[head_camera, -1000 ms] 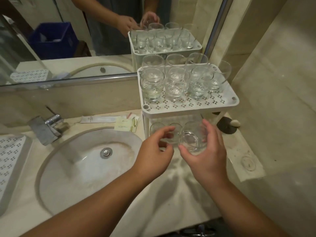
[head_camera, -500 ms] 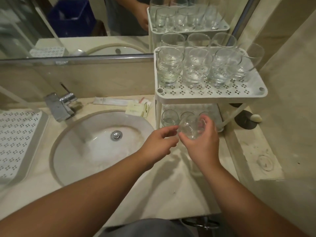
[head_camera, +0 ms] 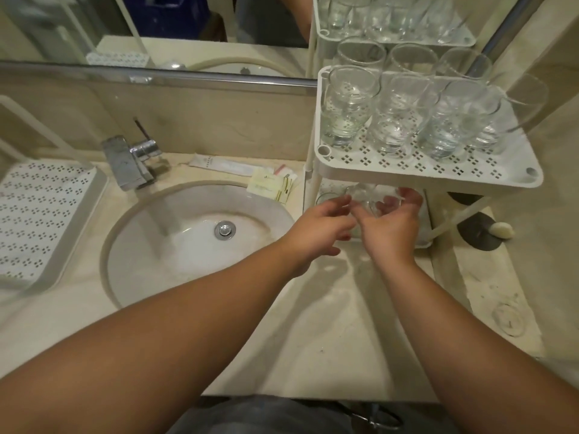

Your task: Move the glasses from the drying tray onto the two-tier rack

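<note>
A white two-tier rack [head_camera: 416, 175] stands on the counter right of the sink. Its upper shelf holds several clear glasses [head_camera: 347, 108]. My right hand [head_camera: 391, 228] grips a clear glass [head_camera: 365, 197] at the mouth of the lower shelf, just under the upper shelf's front edge. My left hand [head_camera: 316, 228] reaches beside it, fingers straight, fingertips near or touching the glass. Another glass [head_camera: 326, 198] shows dimly on the lower shelf. The white perforated drying tray [head_camera: 40, 214] lies at the far left with no glasses on the visible part.
A round sink [head_camera: 200, 242] with a chrome tap [head_camera: 131, 159] fills the middle. Toiletry packets [head_camera: 272, 186] lie behind the sink. A dark round pad with a pale soap [head_camera: 501, 230] sits right of the rack. A mirror [head_camera: 156, 29] runs along the back wall.
Both hands have moved forward and the glass has gone from in front of the rack to under the upper shelf. The camera has tilted down and closer.
</note>
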### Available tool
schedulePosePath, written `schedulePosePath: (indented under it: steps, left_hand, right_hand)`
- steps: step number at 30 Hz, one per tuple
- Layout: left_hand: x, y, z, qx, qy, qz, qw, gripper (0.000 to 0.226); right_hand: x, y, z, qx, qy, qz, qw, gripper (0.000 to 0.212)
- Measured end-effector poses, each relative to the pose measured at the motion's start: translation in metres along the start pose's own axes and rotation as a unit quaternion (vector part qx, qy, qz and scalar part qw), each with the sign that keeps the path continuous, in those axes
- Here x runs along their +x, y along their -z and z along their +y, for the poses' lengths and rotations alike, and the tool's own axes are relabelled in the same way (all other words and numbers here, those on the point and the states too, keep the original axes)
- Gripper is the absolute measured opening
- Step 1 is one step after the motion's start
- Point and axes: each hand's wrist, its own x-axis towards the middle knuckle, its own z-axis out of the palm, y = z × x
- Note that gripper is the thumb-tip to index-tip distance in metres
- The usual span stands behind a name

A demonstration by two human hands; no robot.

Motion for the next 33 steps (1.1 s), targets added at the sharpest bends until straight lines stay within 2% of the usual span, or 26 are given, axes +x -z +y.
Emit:
schedulePosePath:
  steps: [3, 7, 10, 12, 14, 18, 20, 22, 24, 26, 33]
  left_hand:
    - [0.004, 0.0, 0.0, 0.0, -0.004, -0.009, 1.0, 0.075]
    - [0.012, 0.002, -0.009, 0.017, -0.011, -0.001, 1.0, 0.062]
    - [0.016, 0.002, -0.015, 0.022, -0.021, 0.013, 0.999, 0.061]
    - [0.019, 0.003, -0.018, 0.025, -0.027, 0.023, 0.999, 0.061]
    - [0.021, 0.004, -0.022, 0.053, -0.041, 0.038, 0.997, 0.061]
    - [0.023, 0.008, -0.031, 0.162, -0.091, 0.063, 0.98, 0.06]
    - [0.022, 0.01, -0.034, 0.265, -0.133, 0.077, 0.952, 0.06]
    - [0.023, 0.011, -0.041, 0.408, -0.184, 0.083, 0.89, 0.059]
    - [0.024, 0.012, -0.049, 0.507, -0.207, 0.091, 0.832, 0.057]
    - [0.026, 0.014, -0.056, 0.547, -0.199, 0.102, 0.807, 0.056]
    - [0.032, 0.019, -0.065, 0.653, -0.161, 0.106, 0.733, 0.059]
  right_hand:
    - [0.007, -0.006, -0.001, 0.02, -0.02, 0.012, 1.0, 0.075]
    - [0.02, -0.015, 0.003, 0.043, -0.07, 0.012, 0.997, 0.077]
    - [0.032, -0.021, 0.007, 0.04, -0.074, 0.002, 0.996, 0.073]
    - [0.041, -0.023, 0.007, 0.031, -0.076, -0.012, 0.997, 0.08]
    - [0.045, -0.024, 0.005, -0.016, -0.08, -0.041, 0.996, 0.093]
    - [0.056, -0.028, 0.004, -0.07, -0.063, -0.052, 0.994, 0.09]
    - [0.06, -0.032, 0.002, -0.099, -0.049, -0.048, 0.993, 0.088]
    - [0.063, -0.037, 0.003, -0.136, -0.015, -0.057, 0.989, 0.083]
    - [0.065, -0.043, 0.003, -0.163, 0.029, -0.065, 0.984, 0.074]
    - [0.066, -0.049, 0.004, -0.17, 0.049, -0.064, 0.982, 0.062]
    - [0.066, -0.066, 0.007, -0.196, 0.095, -0.073, 0.973, 0.051]
